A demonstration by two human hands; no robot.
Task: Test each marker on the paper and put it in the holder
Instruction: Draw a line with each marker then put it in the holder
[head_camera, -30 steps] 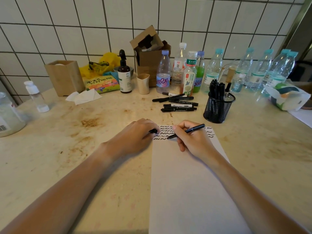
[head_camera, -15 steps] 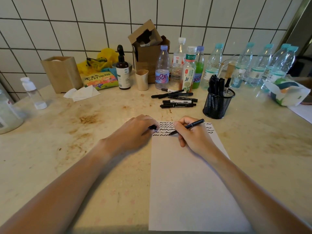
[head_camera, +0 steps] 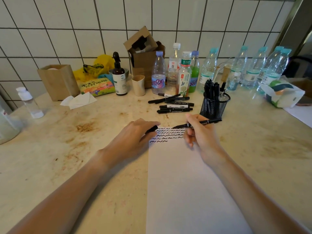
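Head view: mesh holder (head_camera: 213,108) stands packed with black markers (head_camera: 211,88).

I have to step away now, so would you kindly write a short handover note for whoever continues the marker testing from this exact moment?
Right hand holds an uncapped marker, tip just above the top of the paper.
Left hand rests at the paper's top left corner and holds the cap.
Done: rows of squiggles on the paper; several markers already stand in the mesh holder.
Left: cap this marker, put it in the holder, then test the loose markers lying beside it.
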